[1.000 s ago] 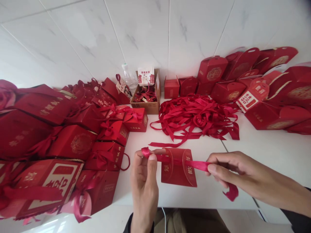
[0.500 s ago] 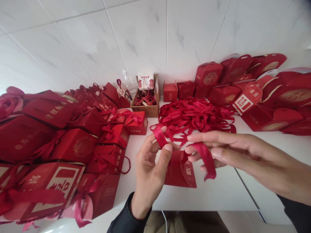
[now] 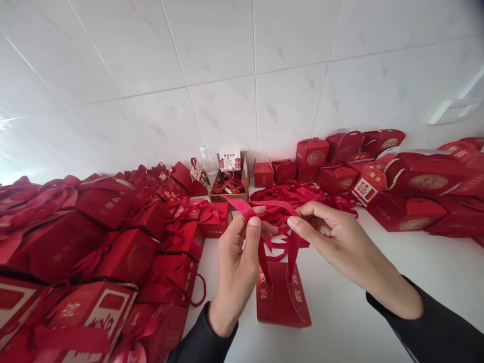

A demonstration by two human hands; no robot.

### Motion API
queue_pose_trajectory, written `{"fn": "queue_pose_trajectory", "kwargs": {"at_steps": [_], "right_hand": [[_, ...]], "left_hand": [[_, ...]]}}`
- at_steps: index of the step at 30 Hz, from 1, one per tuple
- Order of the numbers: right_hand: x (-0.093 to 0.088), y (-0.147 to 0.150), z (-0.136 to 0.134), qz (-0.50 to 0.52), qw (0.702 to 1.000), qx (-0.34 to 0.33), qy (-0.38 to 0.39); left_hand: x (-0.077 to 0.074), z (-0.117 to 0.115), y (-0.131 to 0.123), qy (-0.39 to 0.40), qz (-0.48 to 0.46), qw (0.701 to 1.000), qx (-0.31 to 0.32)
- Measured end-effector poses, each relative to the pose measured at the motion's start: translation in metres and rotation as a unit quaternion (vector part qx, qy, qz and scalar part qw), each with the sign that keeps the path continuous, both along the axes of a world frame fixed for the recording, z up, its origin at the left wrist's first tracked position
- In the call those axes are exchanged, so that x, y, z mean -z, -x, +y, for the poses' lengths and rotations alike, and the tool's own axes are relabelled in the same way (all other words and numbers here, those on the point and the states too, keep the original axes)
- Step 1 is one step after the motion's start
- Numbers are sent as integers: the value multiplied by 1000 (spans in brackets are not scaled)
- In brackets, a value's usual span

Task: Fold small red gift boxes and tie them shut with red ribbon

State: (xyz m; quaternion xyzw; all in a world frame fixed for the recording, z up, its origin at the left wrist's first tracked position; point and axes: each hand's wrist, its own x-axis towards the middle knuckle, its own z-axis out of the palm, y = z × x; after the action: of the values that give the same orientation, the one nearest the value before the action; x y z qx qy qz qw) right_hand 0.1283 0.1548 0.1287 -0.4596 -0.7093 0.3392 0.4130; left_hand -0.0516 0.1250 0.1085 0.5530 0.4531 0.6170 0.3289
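Ribbon point(image 3: 293, 252) rises in two strands from the small red box point(image 3: 283, 300); left hand point(image 3: 237, 259) and right hand point(image 3: 340, 241) each pinch it, other fingers loosely curled. White table point(image 3: 348, 307) shows rightward of the box; gift boxes point(image 3: 128, 257) crowd its left side, a ribbon pile point(image 3: 298, 190) sits toward its back edge.

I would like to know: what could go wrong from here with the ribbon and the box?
The ribbon may slip, as the left hand pinches it near a free end. It also runs up from the box to the right hand, so an uneven pull may shift the box. The ribbon may snag on the ribbon pile just behind.
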Motion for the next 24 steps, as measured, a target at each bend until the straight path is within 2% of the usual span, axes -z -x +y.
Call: {"fn": "queue_pose_trajectory", "kwargs": {"at_steps": [5,11,19,24], "right_hand": [[-3,6,-1,28,999,-30,15],[-10,7,-4,48,998,-25,25],[-16,3,-10,93,995,-16,-11],[-14,2,-10,103,992,-22,-65]], "left_hand": [[-8,1,-3,-24,19,1000,4],[-14,0,-5,-10,-9,999,29],[-15,-4,-6,56,37,995,76],[-18,-10,-6,47,93,989,105]]}}
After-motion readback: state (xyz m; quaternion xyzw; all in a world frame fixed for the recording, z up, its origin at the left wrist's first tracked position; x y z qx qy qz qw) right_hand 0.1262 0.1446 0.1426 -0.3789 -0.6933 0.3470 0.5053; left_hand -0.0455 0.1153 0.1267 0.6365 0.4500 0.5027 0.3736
